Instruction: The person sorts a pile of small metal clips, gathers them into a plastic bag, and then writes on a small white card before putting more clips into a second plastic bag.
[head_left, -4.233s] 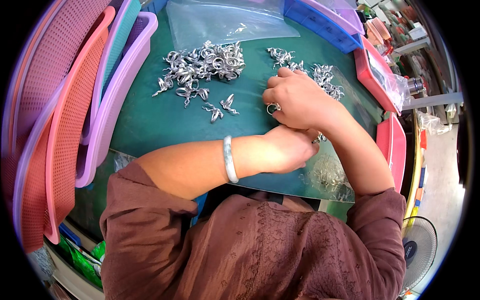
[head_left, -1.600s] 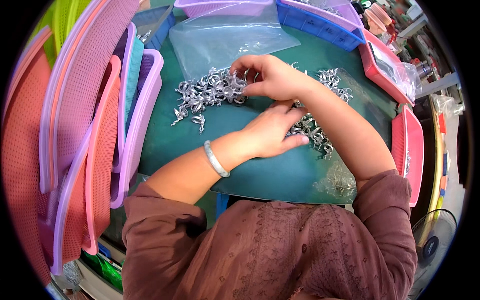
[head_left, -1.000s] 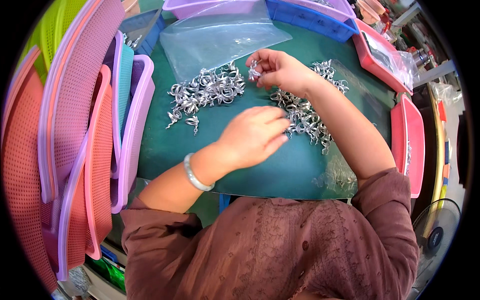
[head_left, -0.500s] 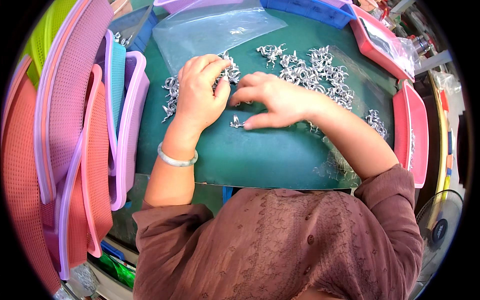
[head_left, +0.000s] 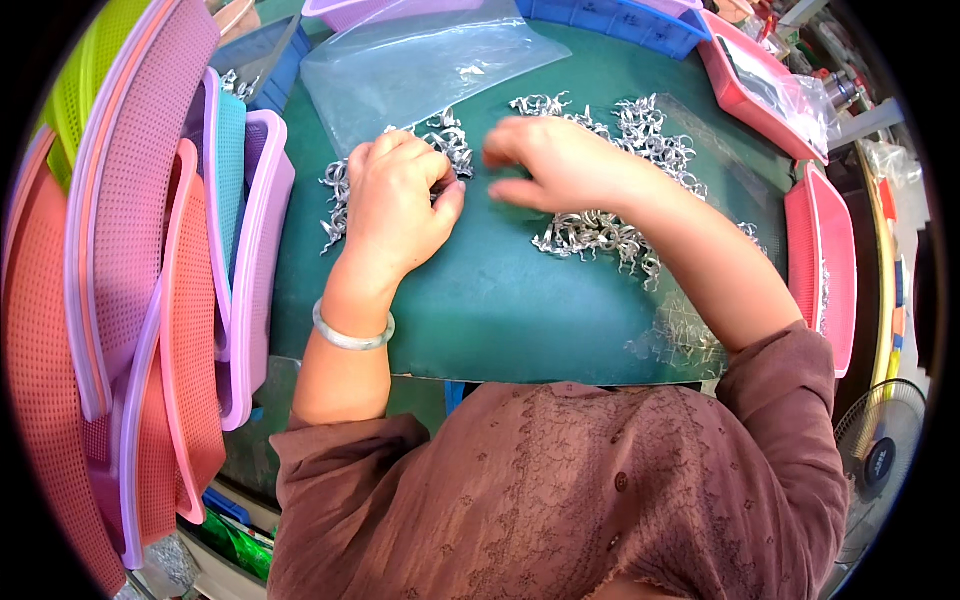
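Note:
Small curled silver metal pieces lie in two heaps on the green tabletop (head_left: 470, 320). My left hand (head_left: 398, 205) rests at the left heap (head_left: 337, 185), its fingers curled and the thumb bent toward them. What those fingers hold, if anything, is hidden. Over the near left edge of the right heap (head_left: 610, 235) hovers my right hand (head_left: 560, 165). Its thumb and fingers are apart, slightly smeared by motion, and nothing shows between them. Some pieces of the right heap are hidden under my right hand and forearm.
Clear plastic bag (head_left: 420, 70) lies flat behind the left heap. Stacked perforated baskets (head_left: 150, 190) crowd the left side. A blue tray (head_left: 620, 28) stands at the back, pink trays (head_left: 765, 95) at the right, and a fan (head_left: 880, 460) at lower right.
My right hand has moved away from me and slightly right. The single metal piece by its thumb no longer shows there. My left hand has come slightly nearer to me, fingers more curled.

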